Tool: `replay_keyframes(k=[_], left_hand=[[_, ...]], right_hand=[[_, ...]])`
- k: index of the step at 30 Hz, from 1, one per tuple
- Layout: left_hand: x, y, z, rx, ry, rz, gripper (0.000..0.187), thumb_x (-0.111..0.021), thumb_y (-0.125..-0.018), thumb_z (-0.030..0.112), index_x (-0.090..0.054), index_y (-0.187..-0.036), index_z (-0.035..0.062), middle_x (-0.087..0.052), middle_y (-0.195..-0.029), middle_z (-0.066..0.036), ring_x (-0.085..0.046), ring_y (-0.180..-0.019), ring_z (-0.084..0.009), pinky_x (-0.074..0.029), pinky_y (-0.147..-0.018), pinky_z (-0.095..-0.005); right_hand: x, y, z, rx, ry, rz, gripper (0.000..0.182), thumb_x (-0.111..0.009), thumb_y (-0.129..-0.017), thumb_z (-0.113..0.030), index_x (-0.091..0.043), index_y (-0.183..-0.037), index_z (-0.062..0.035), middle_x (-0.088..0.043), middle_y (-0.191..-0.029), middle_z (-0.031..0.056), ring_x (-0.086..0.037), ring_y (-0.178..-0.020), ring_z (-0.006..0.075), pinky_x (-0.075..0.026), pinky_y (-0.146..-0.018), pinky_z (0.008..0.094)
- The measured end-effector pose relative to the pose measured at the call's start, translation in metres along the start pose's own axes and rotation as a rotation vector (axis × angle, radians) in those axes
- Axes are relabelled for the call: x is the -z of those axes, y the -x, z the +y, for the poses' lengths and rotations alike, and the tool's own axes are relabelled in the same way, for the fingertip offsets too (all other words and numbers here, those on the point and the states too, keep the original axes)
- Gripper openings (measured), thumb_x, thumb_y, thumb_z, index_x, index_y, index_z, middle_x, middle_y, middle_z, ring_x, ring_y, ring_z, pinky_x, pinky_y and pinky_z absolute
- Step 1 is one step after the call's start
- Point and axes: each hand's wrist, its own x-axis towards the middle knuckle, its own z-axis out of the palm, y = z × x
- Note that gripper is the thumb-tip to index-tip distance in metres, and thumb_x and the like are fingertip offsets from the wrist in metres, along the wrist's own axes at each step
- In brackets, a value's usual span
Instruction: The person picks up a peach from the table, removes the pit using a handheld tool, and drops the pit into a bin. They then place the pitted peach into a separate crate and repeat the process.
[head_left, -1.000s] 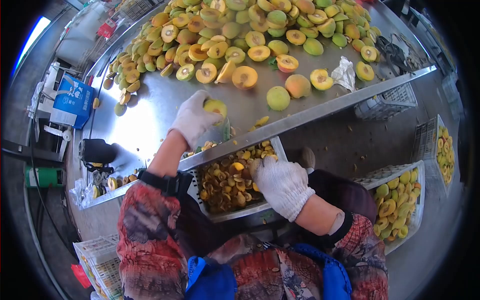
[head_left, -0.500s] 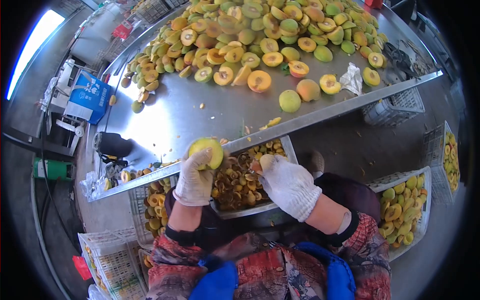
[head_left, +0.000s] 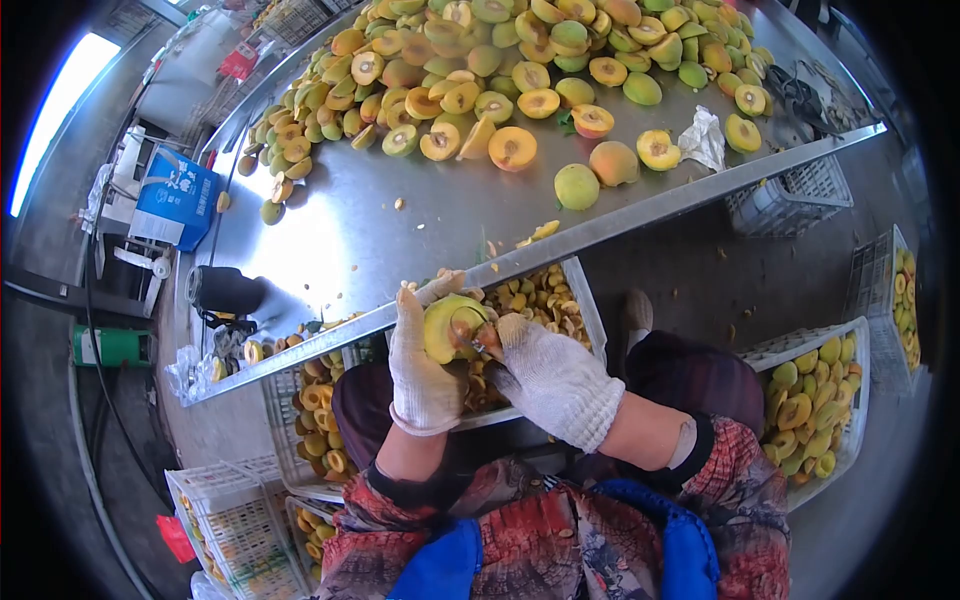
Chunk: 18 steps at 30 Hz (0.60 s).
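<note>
Close over the crate of scraps (head_left: 597, 325), my gloved left hand (head_left: 425, 380) is wrapped round a green-yellow peach half (head_left: 438, 328), its cut side turned toward the right. My right hand (head_left: 560, 380), also in a white knit glove, is closed on a small pitting tool (head_left: 487, 340) whose working end meets the cut face at the pit. Most of the tool is hidden by my fingers. Pits and cut pieces lie in the crate just under both hands.
A large heap of halved peaches (head_left: 480, 60) covers the back of the metal table (head_left: 340, 240). Crumpled paper (head_left: 703, 138) lies toward its right. Crates of fruit stand at the left (head_left: 235, 520) and right (head_left: 855, 420). A dark flask-like object (head_left: 225, 290) lies near the table's left corner.
My hands have come together: the peach half has turned and moved slightly right and down, and the tool, earlier apart from it, now touches its cut face.
</note>
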Motion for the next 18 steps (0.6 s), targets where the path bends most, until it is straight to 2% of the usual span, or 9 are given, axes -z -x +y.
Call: replay_keyframes(k=[7,9,12,15,18], left_hand=[[-0.001,0.006,-0.003,-0.041,-0.139,0.052,0.053,-0.040,-0.099,0.044,-0.054,-0.117,-0.0034,-0.061,-0.098,-0.015,-0.060,-0.084,-0.0210,-0.048,-0.078,-0.0305],[-0.004,0.009,-0.001,-0.060,-0.214,0.051,0.051,-0.040,-0.099,0.042,-0.056,-0.116,-0.0035,-0.062,-0.099,-0.014,-0.060,-0.085,-0.0204,-0.047,-0.079,-0.0298],[-0.006,0.009,-0.002,-0.159,-0.421,0.038,0.057,-0.038,-0.097,0.050,-0.056,-0.110,-0.0021,-0.061,-0.095,-0.015,-0.061,-0.075,-0.0208,-0.051,-0.067,-0.0303],[-0.009,0.015,0.003,-0.150,-0.463,0.043,0.052,-0.043,-0.097,0.043,-0.060,-0.109,-0.0048,-0.062,-0.100,-0.013,-0.059,-0.088,-0.0190,-0.044,-0.085,-0.0305],[-0.009,0.017,0.002,-0.206,-0.589,0.046,0.058,-0.037,-0.098,0.049,-0.056,-0.111,-0.0045,-0.061,-0.096,-0.015,-0.059,-0.070,-0.0175,-0.050,-0.065,-0.0277]], right_hand=[[-0.017,0.007,0.006,0.034,0.019,0.024,0.035,-0.060,-0.083,-0.017,-0.052,-0.115,-0.0063,-0.057,-0.097,0.0196,-0.060,-0.086,0.0384,-0.051,-0.075,0.0450],[-0.009,0.008,0.001,0.014,-0.102,0.009,0.030,-0.056,-0.087,-0.020,-0.049,-0.111,-0.0042,-0.058,-0.095,0.0222,-0.060,-0.085,0.0397,-0.050,-0.071,0.0462],[-0.014,0.010,0.002,0.011,-0.148,0.028,0.027,-0.053,-0.090,-0.023,-0.048,-0.108,-0.0034,-0.059,-0.091,0.0233,-0.060,-0.082,0.0414,-0.050,-0.068,0.0474],[-0.023,0.010,0.005,0.012,-0.200,0.063,0.025,-0.052,-0.090,-0.023,-0.048,-0.106,-0.0033,-0.060,-0.087,0.0225,-0.060,-0.079,0.0419,-0.050,-0.066,0.0477],[-0.018,0.011,-0.003,0.018,-0.255,0.023,0.024,-0.052,-0.090,-0.022,-0.049,-0.104,-0.0027,-0.060,-0.086,0.0221,-0.061,-0.078,0.0415,-0.050,-0.065,0.0476]])
